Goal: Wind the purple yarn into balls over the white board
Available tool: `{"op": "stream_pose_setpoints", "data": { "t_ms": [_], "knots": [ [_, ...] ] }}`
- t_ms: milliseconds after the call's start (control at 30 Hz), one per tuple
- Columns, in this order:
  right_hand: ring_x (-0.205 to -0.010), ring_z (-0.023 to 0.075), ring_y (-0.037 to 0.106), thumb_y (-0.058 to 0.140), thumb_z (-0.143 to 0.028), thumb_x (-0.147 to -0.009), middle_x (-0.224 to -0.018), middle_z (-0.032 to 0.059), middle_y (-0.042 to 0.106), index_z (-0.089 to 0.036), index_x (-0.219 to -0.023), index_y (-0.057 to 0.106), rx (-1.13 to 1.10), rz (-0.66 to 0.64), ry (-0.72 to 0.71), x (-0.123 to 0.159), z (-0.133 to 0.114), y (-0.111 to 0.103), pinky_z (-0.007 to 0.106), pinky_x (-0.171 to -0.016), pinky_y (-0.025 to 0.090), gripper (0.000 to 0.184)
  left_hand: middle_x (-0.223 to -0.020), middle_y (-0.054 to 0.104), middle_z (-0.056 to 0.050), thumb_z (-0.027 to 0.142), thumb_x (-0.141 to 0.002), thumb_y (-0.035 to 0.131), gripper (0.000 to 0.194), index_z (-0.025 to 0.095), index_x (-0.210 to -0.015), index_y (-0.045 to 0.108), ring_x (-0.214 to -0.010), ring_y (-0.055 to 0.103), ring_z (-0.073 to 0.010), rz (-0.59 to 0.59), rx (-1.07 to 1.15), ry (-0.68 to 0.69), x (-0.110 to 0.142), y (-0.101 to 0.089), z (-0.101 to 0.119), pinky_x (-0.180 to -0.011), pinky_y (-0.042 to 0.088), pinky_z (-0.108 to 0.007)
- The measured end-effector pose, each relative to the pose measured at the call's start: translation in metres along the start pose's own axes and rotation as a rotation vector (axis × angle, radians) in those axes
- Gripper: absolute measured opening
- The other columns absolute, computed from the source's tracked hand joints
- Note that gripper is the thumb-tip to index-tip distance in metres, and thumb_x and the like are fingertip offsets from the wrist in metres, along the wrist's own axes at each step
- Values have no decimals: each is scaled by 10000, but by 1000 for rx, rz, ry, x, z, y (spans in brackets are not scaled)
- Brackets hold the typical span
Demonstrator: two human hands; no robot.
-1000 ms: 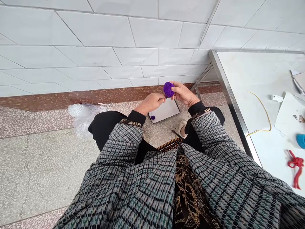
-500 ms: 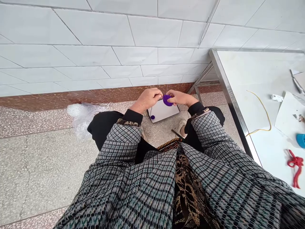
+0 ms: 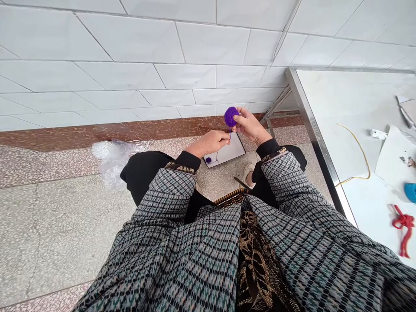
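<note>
My right hand [image 3: 248, 125] holds a small ball of purple yarn [image 3: 231, 116] in its fingertips, raised in front of the tiled wall. A purple strand runs down from the ball to my left hand [image 3: 212, 143], whose fingers are pinched on it just below and to the left. Under both hands a white board [image 3: 229, 152] lies on the floor with a small purple bit [image 3: 208, 160] at its near left corner. My checked sleeves fill the lower frame.
A steel-edged white table [image 3: 313, 130] stands at right with a yellow cord [image 3: 359, 149], red string [image 3: 403, 227], a blue thing [image 3: 411, 190] and white sheets. A clear plastic bag [image 3: 112, 158] with white yarn lies on the speckled floor at left.
The hands were together low over the board half a second ago. Now the right hand has lifted the ball and the left has drawn down and left, stretching the strand.
</note>
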State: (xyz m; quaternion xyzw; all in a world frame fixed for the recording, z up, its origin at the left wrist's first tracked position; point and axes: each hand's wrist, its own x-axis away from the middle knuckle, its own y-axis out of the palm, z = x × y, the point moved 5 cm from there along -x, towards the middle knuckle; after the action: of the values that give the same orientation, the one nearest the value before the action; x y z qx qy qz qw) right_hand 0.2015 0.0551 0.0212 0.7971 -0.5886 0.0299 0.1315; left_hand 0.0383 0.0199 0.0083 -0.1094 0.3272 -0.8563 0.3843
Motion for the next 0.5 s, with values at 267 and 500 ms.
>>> {"op": "stream_pose_setpoints", "data": {
  "t_ms": [267,500],
  "knots": [
    [-606,103,569,752,-10,-931,-822,-41,630,-188,-1053,574,581,48,209,8,1,3,208,-539,501,280,-979,787,-87,222,-974,565,243,185,-919,798,-928,721,-241,117,-60,5,4,-20,3,-900,544,-358],
    [-693,123,647,766,-34,-801,-913,-3,716,-158,-1110,671,290,-398,255,23,-3,21,206,-577,559,346,-996,791,-96,219,-982,574,218,196,-881,766,-971,713,-265,351,-62,-126,6,-38,-9,-953,564,-384]
  ]
}}
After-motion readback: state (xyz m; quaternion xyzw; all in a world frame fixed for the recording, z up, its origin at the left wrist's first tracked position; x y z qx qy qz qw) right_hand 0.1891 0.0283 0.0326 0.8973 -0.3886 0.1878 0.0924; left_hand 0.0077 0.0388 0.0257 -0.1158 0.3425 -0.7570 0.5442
